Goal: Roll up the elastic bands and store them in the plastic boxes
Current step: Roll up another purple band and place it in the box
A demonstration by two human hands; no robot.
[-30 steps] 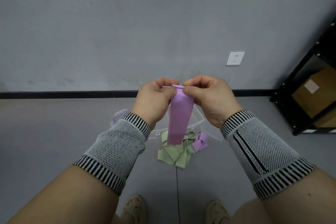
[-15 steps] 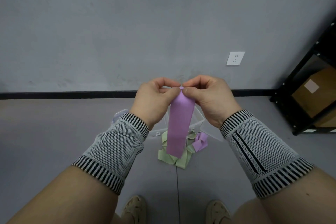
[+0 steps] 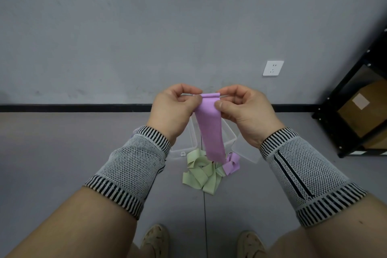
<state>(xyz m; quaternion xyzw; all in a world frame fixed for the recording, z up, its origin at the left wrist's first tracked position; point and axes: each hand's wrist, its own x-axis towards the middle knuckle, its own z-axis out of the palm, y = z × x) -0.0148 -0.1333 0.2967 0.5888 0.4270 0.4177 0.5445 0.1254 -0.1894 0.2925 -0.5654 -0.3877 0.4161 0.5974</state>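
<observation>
Both hands are raised in front of the wall, gripping the top of a purple band (image 3: pixel 210 130). The left hand (image 3: pixel 172 114) pinches its left edge between thumb and curled fingers, and the right hand (image 3: pixel 245 111) pinches its right edge the same way. The top end of the band is turned over into a small roll between the fingertips, and the rest hangs straight down, clear of the floor (image 3: pixel 62 153). Below it on the floor lies a heap of green bands (image 3: pixel 201 176) with another purple band (image 3: pixel 231 164) touching its right side. Just behind the heap stands a clear plastic box (image 3: pixel 189 142), partly hidden by the hands, with a clear lid (image 3: pixel 246 150) lying to its right. Both forearms wear knitted wrist sleeves (image 3: pixel 134 165). A black shelf (image 3: pixel 356 111) with cardboard boxes stands at the right edge of the floor
</observation>
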